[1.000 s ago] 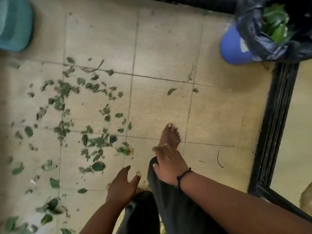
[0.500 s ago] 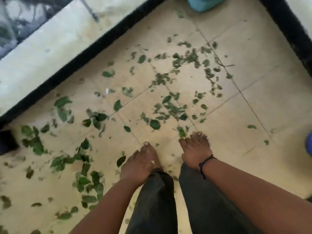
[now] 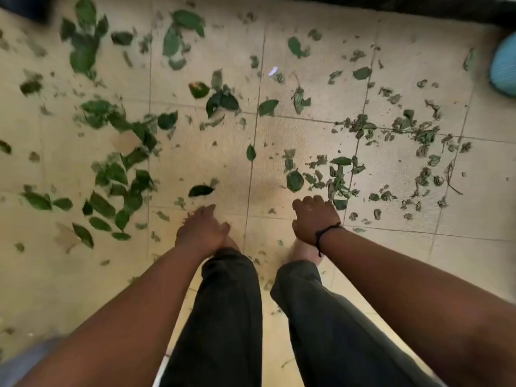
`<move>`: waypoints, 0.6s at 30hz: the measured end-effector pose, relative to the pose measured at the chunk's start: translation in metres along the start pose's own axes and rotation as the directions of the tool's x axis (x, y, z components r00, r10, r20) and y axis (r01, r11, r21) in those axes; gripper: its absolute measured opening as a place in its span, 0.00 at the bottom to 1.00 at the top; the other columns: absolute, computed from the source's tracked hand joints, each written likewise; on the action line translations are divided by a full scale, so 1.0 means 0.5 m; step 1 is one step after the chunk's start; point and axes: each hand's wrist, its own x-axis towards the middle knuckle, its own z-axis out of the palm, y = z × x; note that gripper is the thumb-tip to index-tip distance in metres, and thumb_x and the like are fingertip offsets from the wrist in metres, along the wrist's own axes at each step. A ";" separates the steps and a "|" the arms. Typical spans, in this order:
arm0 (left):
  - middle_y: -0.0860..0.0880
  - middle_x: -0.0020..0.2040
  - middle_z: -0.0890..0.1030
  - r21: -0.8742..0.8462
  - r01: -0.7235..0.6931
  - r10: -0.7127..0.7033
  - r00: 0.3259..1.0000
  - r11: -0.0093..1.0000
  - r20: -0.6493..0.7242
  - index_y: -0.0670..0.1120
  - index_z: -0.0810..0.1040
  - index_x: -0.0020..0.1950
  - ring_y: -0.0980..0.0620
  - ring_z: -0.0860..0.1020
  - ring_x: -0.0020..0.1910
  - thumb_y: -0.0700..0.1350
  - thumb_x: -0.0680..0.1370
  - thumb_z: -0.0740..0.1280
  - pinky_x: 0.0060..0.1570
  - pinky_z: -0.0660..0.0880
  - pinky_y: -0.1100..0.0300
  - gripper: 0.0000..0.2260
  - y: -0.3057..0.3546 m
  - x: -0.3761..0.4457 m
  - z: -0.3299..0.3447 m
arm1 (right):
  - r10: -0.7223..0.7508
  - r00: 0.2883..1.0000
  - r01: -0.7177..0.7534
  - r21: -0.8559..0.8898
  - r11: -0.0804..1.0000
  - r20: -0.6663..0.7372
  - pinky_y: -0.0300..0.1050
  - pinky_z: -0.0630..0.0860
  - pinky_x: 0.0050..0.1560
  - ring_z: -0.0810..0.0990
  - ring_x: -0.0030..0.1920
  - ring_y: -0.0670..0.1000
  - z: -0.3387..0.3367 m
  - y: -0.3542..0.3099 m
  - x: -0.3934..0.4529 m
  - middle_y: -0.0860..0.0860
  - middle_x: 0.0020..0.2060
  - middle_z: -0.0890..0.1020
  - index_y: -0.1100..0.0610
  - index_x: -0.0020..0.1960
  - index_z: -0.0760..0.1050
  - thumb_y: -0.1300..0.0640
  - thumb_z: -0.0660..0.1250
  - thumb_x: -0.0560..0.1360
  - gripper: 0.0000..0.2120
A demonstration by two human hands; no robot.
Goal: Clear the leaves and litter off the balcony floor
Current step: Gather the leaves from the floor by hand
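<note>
Green leaves lie scattered over the beige tiled floor (image 3: 293,135). Whole leaves (image 3: 117,177) cluster at the left, and torn, shrivelled bits (image 3: 413,129) spread to the right. One round leaf (image 3: 294,180) lies just ahead of my right hand (image 3: 314,219), which hangs above the floor with fingers loosely curled and nothing in it. My left hand (image 3: 202,230) hangs beside it, fingers relaxed, empty, a dark leaf (image 3: 199,190) just beyond its fingertips. A small white scrap (image 3: 273,71) lies farther ahead.
A teal round object (image 3: 502,68) sits at the right edge. A black strip (image 3: 418,7) runs along the top of the floor. My legs in dark trousers (image 3: 231,317) and bare feet stand on the tiles below the hands. A thin twig (image 3: 451,177) lies at the right.
The view has swung round and come closer to the floor; the leaves now fill the frame ahead. Both hands stay empty and hang lower in front of my feet.
</note>
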 end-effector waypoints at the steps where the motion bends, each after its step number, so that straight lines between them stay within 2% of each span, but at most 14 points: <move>1: 0.46 0.79 0.60 -0.048 0.020 -0.020 1.000 0.999 0.008 0.48 0.58 0.80 0.43 0.63 0.75 0.54 0.81 0.61 0.71 0.64 0.47 0.29 -0.011 0.005 0.011 | 0.006 1.000 -0.006 -0.031 1.000 -0.004 0.52 0.67 0.61 0.67 0.65 0.59 0.000 0.004 0.010 0.56 0.64 0.72 0.56 0.68 0.67 0.54 0.57 0.80 0.18; 6: 0.43 0.77 0.63 -0.150 0.109 -0.106 0.994 0.983 0.031 0.47 0.60 0.79 0.39 0.65 0.73 0.54 0.80 0.63 0.69 0.66 0.45 0.29 -0.072 0.016 0.064 | 0.097 0.995 -0.097 -0.062 0.993 0.004 0.54 0.70 0.63 0.69 0.66 0.60 0.015 0.024 0.067 0.57 0.65 0.72 0.55 0.69 0.68 0.50 0.59 0.79 0.20; 10: 0.42 0.78 0.61 -0.170 0.178 -0.174 0.984 0.969 0.037 0.46 0.60 0.79 0.37 0.63 0.74 0.55 0.80 0.64 0.70 0.65 0.44 0.30 -0.108 0.038 0.092 | 0.127 0.992 -0.128 -0.007 0.992 -0.025 0.53 0.75 0.58 0.74 0.62 0.60 0.007 0.026 0.108 0.57 0.61 0.77 0.55 0.67 0.71 0.52 0.61 0.77 0.19; 14: 0.41 0.79 0.57 -0.154 0.177 -0.177 0.984 0.972 0.009 0.47 0.61 0.78 0.36 0.60 0.75 0.55 0.79 0.63 0.68 0.65 0.43 0.29 -0.116 0.080 0.110 | 0.195 0.981 -0.192 0.145 0.971 -0.009 0.51 0.76 0.54 0.78 0.57 0.60 0.005 0.031 0.152 0.57 0.58 0.79 0.57 0.64 0.72 0.49 0.64 0.77 0.18; 18: 0.41 0.77 0.60 -0.124 0.140 -0.144 0.989 0.982 -0.024 0.48 0.63 0.77 0.36 0.60 0.75 0.56 0.79 0.63 0.70 0.63 0.41 0.28 -0.113 0.134 0.119 | 0.260 0.966 -0.245 0.312 0.918 -0.008 0.45 0.68 0.45 0.77 0.57 0.60 0.013 0.032 0.201 0.58 0.57 0.78 0.60 0.63 0.70 0.49 0.65 0.78 0.19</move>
